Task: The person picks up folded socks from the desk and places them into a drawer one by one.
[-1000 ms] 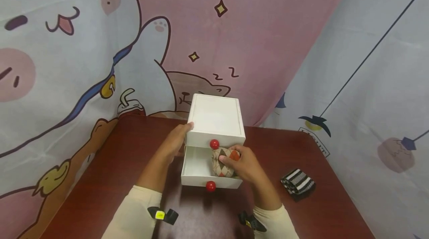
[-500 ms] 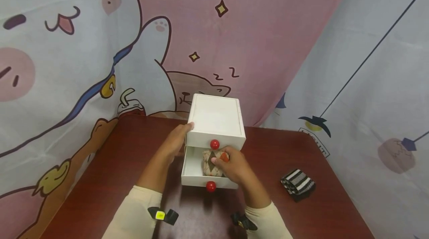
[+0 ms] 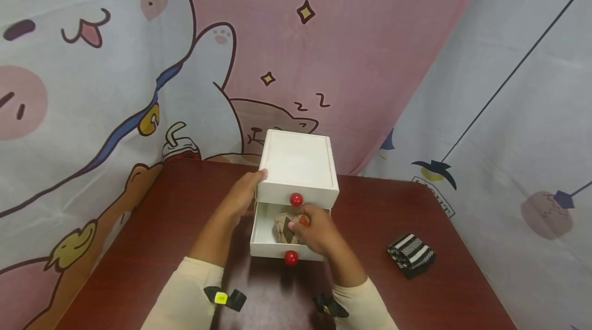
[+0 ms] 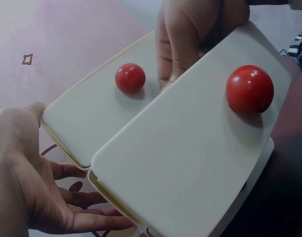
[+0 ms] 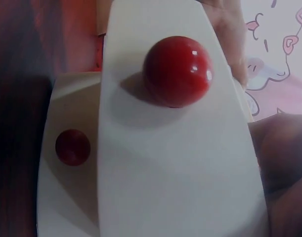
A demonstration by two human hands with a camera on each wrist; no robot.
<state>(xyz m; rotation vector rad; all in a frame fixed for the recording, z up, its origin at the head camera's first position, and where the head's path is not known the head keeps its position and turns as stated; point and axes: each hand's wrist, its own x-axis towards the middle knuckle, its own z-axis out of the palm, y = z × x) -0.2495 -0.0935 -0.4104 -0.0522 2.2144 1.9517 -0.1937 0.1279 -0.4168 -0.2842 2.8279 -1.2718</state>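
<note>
A small white drawer chest (image 3: 298,160) with red knobs stands on the table. Its drawer (image 3: 263,250) beneath the top one is pulled out. My left hand (image 3: 240,196) rests along the chest's left side. In the left wrist view its straight fingers (image 4: 84,197) touch the side, with the thumb near the top drawer's edge. Down inside the pulled-out drawer, my right hand (image 3: 319,230) grips folded argyle socks (image 3: 283,227), beige with brown and orange diamonds. The right fingers are mostly hidden behind the drawer front in both wrist views.
Folded black-and-white striped fabric (image 3: 411,253) lies on the right of the dark red table (image 3: 370,201). Another red knob (image 5: 72,147) shows on a lower drawer front in the right wrist view. A cartoon-printed curtain (image 3: 361,62) hangs behind and beside the table.
My right hand has moved left and lower into the pulled-out drawer, carrying the argyle socks. My left hand has stayed at the chest's side.
</note>
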